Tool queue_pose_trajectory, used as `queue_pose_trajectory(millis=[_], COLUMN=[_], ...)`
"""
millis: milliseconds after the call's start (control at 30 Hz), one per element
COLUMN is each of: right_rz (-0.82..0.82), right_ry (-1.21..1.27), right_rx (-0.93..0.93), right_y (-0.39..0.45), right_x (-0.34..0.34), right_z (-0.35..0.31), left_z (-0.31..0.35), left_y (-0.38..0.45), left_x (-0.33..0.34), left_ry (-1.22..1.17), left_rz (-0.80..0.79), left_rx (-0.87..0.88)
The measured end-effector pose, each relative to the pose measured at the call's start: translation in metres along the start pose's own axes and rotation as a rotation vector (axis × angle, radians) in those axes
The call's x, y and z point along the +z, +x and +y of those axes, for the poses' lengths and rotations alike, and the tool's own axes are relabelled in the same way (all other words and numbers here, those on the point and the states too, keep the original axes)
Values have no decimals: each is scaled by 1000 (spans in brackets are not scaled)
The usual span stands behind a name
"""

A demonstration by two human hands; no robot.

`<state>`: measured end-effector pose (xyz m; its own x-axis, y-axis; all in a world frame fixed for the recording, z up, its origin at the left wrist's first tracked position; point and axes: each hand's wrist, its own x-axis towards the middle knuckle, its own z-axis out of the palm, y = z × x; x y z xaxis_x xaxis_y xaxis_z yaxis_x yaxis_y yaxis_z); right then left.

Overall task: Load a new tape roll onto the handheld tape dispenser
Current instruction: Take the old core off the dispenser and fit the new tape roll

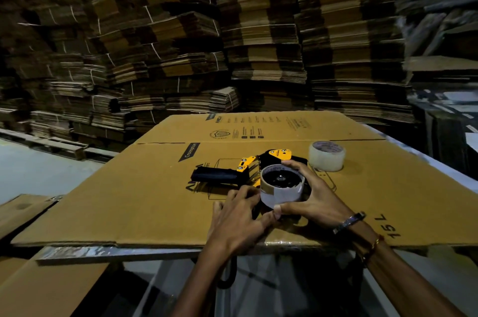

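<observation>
A yellow-and-black handheld tape dispenser (248, 165) lies on its side on a flattened cardboard sheet (155, 187), handle pointing left. An empty cardboard tape core (280, 194) sits on the dispenser's black hub. My right hand (310, 197) grips the core, fingers curled over its far rim and thumb on its near wall. My left hand (238, 216) rests on the sheet with fingertips touching the core's left side. A full roll of clear tape (326, 156) stands on the sheet behind and to the right of the dispenser, untouched.
Tall stacks of bundled flat cartons (232, 32) wall off the back. The cardboard sheet overhangs a metal table edge (103, 253) near me. More flat cardboard (31, 213) lies lower left. A wooden pallet (59, 147) sits on the floor at left.
</observation>
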<state>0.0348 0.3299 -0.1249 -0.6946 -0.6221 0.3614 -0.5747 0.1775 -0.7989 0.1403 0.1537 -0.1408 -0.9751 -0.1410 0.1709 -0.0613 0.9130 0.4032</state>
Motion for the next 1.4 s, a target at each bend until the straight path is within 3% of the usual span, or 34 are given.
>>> queue_pose_trajectory(millis=[400, 567, 867, 1067, 1400], right_rz=[9, 2, 40, 22, 0], right_ry=[-73, 38, -15, 35, 78], right_rx=[45, 76, 103, 92, 123], right_y=[1, 1, 6, 8, 8], right_x=[3, 5, 27, 32, 27], right_z=[1, 1, -10, -10, -9], left_z=[3, 6, 20, 23, 24], left_y=[-2, -1, -3, -5, -6], left_x=[-3, -2, 1, 3, 3], left_ry=[-15, -75, -120, -347, -418], left_rz=[-15, 22, 152, 295, 296], left_rx=[-14, -71, -205, -148, -145])
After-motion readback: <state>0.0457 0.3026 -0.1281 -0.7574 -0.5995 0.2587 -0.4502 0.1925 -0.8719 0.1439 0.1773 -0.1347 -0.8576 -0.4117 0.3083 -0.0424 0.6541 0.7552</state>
